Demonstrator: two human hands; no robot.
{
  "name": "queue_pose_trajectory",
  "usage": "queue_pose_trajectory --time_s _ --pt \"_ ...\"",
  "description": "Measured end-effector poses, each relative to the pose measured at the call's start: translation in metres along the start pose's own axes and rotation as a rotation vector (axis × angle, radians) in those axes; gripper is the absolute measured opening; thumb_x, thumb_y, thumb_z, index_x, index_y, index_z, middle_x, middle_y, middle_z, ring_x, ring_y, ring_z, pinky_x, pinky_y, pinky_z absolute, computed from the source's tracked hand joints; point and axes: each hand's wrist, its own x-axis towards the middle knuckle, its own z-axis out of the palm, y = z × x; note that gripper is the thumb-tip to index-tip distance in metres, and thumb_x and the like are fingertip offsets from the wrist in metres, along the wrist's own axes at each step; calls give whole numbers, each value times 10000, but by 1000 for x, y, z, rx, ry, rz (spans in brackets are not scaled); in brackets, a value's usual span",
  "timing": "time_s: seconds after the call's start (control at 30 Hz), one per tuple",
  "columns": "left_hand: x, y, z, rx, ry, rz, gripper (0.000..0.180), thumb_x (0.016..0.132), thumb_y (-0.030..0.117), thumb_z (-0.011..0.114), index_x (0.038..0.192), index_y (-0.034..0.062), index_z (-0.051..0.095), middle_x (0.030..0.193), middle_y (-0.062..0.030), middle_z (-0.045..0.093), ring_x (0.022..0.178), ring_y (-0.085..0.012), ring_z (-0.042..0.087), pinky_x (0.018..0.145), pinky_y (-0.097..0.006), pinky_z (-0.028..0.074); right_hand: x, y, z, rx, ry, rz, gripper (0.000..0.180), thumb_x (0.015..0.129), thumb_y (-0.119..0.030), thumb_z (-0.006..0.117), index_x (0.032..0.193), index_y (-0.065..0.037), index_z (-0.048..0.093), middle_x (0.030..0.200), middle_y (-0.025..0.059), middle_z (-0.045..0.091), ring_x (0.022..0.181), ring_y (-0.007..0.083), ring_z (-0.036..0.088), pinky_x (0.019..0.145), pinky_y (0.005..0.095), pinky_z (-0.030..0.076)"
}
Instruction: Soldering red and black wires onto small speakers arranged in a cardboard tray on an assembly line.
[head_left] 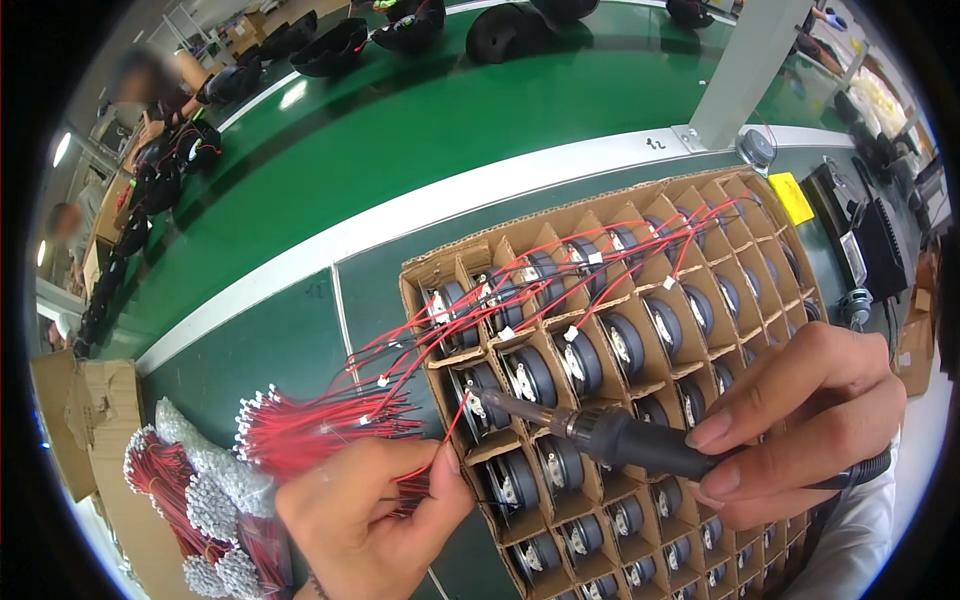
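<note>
Between thumb and forefinger, my left hand pinches a thin red wire. Its upper end reaches a round speaker at the left side of a divided cardboard box. My right hand grips the black handle of a soldering iron like a pen. The iron's metal tip points left and meets or nearly meets the wire's end at the speaker's terminal. Similar speakers stand on edge in the other compartments. Red and black wires with white connectors lie across the far rows.
Left of the box lie a loose bundle of red wires and bagged wire bundles. A yellow note, a loose speaker and a black device sit beyond its right side. Past a white rail, a green conveyor carries black shells; people work far left.
</note>
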Motion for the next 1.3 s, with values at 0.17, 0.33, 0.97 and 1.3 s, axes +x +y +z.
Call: queue_pose_trajectory --time_s 0.17,0.33,0.97,1.3 --pt "0 1 -1 9 -5 -2 103 882 -1 816 900 -23 718 704 -13 682 623 -23 578 582 -191 469 -1 0 0 7 -10 17 260 673 31 927 848 -101 788 944 110 713 735 144 734 675 186 609" --pt "1 3 -1 15 -5 -8 108 879 7 822 900 -23 720 713 -20 693 633 -28 593 590 -195 480 0 2 0 5 -23 -5 254 672 36 923 836 -97 782 942 113 715 733 144 733 673 183 607" --pt "3 2 0 29 11 13 116 868 19 835 889 -14 726 690 -18 686 599 -25 582 556 -199 468 4 3 -7 121 -134 -52 215 674 54 926 836 -12 800 999 189 729 797 218 743 739 256 653" --pt "2 2 -1 14 -4 -7 120 877 24 835 885 -16 722 677 -10 677 601 -18 573 553 -193 461 3 3 -8 129 -151 -46 234 676 34 939 862 -14 805 1013 185 729 814 219 751 758 257 664"
